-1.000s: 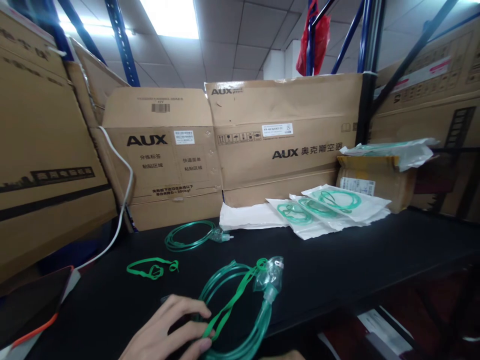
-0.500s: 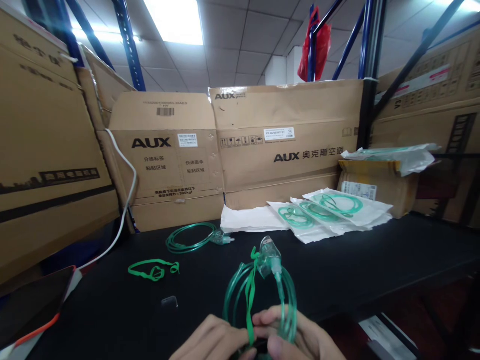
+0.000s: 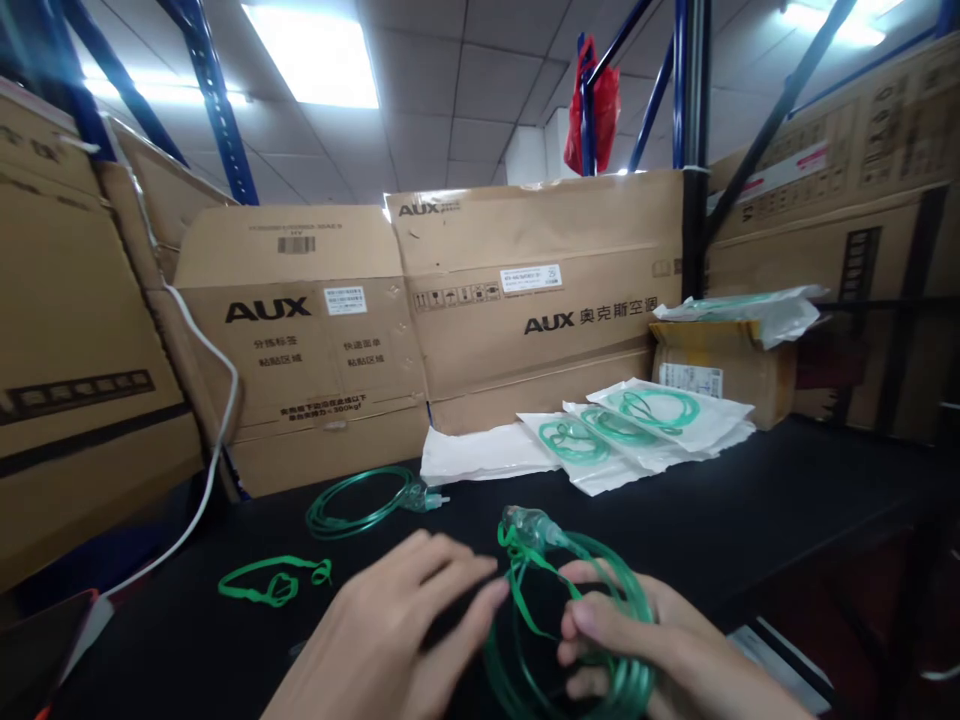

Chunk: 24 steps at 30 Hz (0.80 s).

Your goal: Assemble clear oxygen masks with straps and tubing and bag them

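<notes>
My right hand (image 3: 637,645) is closed around a coil of green tubing (image 3: 600,585) that carries a clear oxygen mask (image 3: 529,525) and a green elastic strap (image 3: 525,595). The mask points away from me, just above the black table (image 3: 750,510). My left hand (image 3: 390,640) lies flat beside the coil, fingers stretched toward the strap, holding nothing. A second tubing coil (image 3: 360,500) and a loose green strap (image 3: 270,580) lie on the table to the left.
Sealed white packets of green tubing (image 3: 637,420) and flat white bags (image 3: 480,455) lie at the back. AUX cardboard boxes (image 3: 525,300) wall the rear and left. A small brown box (image 3: 720,365) stands at the right. A white cable (image 3: 210,440) hangs at left.
The coil and mask have tipped from upright down toward the table. My left hand has let go and spread flat, while my right hand keeps hold. The view shifted slightly right.
</notes>
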Tool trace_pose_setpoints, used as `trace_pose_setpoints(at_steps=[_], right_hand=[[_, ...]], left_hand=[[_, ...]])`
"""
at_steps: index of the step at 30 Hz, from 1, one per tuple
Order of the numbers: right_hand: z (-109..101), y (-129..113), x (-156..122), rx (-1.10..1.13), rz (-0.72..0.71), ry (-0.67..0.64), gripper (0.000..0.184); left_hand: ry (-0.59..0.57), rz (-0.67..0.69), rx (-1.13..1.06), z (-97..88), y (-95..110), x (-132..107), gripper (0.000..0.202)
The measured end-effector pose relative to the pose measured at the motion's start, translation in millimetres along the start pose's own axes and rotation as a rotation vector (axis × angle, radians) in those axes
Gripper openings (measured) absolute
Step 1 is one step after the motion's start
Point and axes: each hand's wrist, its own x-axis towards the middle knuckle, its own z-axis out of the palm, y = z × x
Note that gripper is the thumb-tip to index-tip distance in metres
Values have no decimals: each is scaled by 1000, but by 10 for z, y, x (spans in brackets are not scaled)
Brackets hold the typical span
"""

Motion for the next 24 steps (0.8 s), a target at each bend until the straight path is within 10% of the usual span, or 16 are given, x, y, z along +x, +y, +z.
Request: trace_pose_setpoints(at_steps=[7,13,24], right_hand=[[-153,-245,34,-280,-145,65,64],[-273,-341,71,-528,-207,75,62],[-314,-438,72,-922,-370,239,48]], left_hand=[[-392,-134,231,680,-515,1119,23],[-481,-106,281,1178,-764,1344,32],[-139,-160,226,309,-998,1081,12]])
